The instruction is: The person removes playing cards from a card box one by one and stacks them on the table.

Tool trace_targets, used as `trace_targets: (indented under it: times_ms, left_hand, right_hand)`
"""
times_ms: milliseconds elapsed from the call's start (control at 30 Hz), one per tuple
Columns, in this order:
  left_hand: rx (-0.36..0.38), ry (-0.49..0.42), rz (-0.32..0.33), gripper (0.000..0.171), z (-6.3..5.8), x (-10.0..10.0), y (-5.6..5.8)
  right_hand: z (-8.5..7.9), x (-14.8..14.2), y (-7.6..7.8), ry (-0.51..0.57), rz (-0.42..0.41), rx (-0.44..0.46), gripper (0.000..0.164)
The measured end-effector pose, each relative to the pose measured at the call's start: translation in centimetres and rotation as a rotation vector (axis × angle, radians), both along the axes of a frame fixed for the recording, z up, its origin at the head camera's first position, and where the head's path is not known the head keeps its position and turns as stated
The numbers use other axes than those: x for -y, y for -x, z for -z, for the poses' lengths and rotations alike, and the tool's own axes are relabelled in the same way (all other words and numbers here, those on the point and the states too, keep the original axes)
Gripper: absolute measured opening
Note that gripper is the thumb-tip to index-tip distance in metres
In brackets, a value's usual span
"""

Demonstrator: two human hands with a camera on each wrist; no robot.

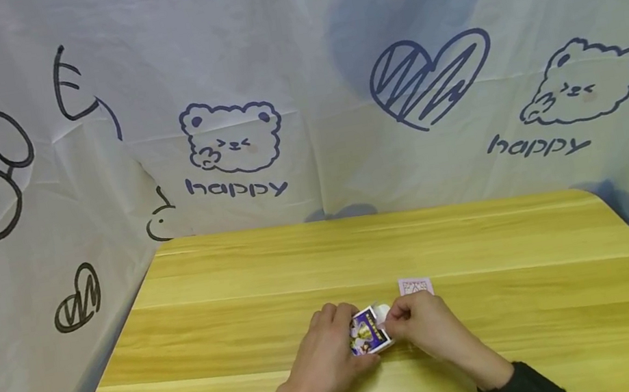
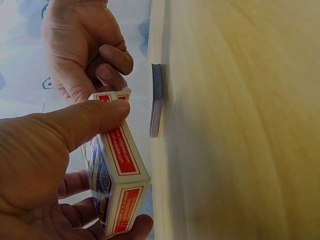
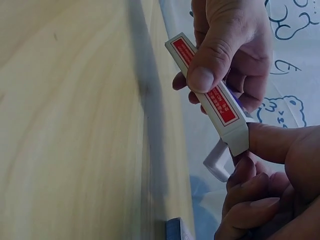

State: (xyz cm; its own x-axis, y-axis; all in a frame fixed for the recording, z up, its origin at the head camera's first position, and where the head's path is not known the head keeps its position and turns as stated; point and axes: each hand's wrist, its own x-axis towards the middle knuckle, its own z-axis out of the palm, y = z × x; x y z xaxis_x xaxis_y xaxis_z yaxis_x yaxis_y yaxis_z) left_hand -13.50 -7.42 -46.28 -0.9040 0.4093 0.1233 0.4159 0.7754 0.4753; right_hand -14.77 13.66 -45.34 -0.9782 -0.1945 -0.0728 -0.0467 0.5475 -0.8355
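Note:
A playing card box [image 1: 364, 333], purple and gold on its face with white edges, is held just above the table. My left hand [image 1: 325, 354] grips it, thumb along one narrow side and fingers on the other. Red printed panels show on the box sides [image 2: 122, 155] in the left wrist view. At the box's open end, my right hand [image 1: 429, 322] pinches the end with thumb and curled fingers. A white flap [image 3: 218, 161] sticks out there in the right wrist view. Whether anything is inside the box is hidden.
A deck of cards [image 1: 415, 286] with a patterned back lies on the wooden table [image 1: 213, 296], just beyond my right hand. White cloth [image 1: 312, 30] with drawn bears and hearts hangs behind the table and along its sides.

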Motion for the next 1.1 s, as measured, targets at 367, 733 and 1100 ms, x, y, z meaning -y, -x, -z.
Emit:
trace_targets:
  times_ms: [367, 733, 1100]
  left_hand:
    - [-0.016, 0.012, 0.015, 0.069, -0.2, -0.1, -0.2]
    - [0.014, 0.022, -0.009, 0.07, -0.3, -0.1, -0.1]
    - [0.029, 0.014, -0.081, 0.073, -0.1, -0.1, 0.1]
  right_hand:
    - [0.4, -0.6, 0.3, 0.036, -0.065, 0.054, 0.012]
    - [0.5, -0.8, 0.6, 0.081, -0.032, 0.084, 0.012]
    - [0.0, -1.3, 1.1, 0.112, 0.098, 0.053, 0.018]
